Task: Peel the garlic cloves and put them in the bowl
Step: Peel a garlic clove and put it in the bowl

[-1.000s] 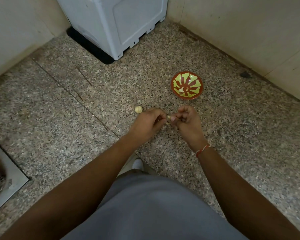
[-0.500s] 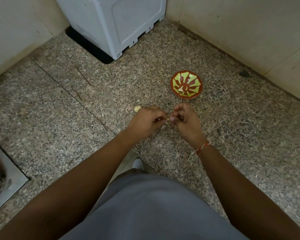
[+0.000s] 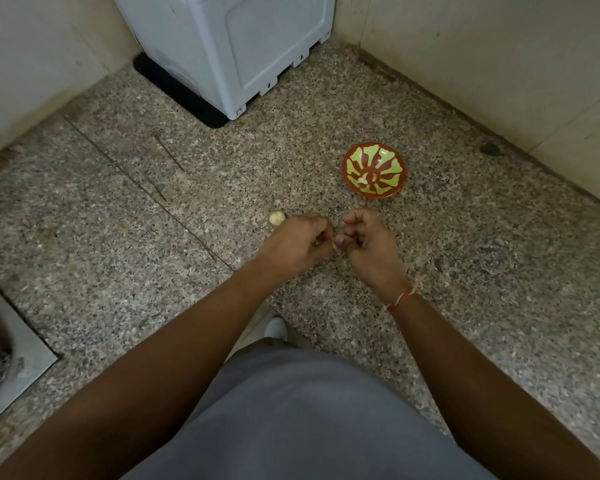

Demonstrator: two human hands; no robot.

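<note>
The person works over a speckled granite floor (image 3: pixel 465 271), both forearms extended forward from above. The left hand (image 3: pixel 297 242) and the right hand (image 3: pixel 369 245) meet at the centre of the view, fingers curled inward, fingertips almost touching. Between them a small pale garlic clove (image 3: pixel 334 244) shows only as a sliver. Both hands appear to pinch it, which suits peeling: one hand steadies the clove while the other works at the skin. How much skin remains cannot be told; the clove is mostly hidden.

The hands are held above the floor, just near of the round red bowl with a yellow-green radial pattern (image 3: pixel 373 169). The bowl stands on the floor, to the far right of the hands and apart from them. This keeps the transfer short once a clove is bare. One pale piece (image 3: pixel 362 181), probably a clove already peeled, lies at the bottom of the bowl.

A pale cream garlic bulb remnant (image 3: pixel 276 218) lies on the floor just beyond the left hand, within easy reach as the supply for further cloves.

A light grey plastic appliance (image 3: pixel 229 46) stands in the far corner, clear of the work. A red and white thread band (image 3: pixel 400 299) circles the right wrist.
</note>
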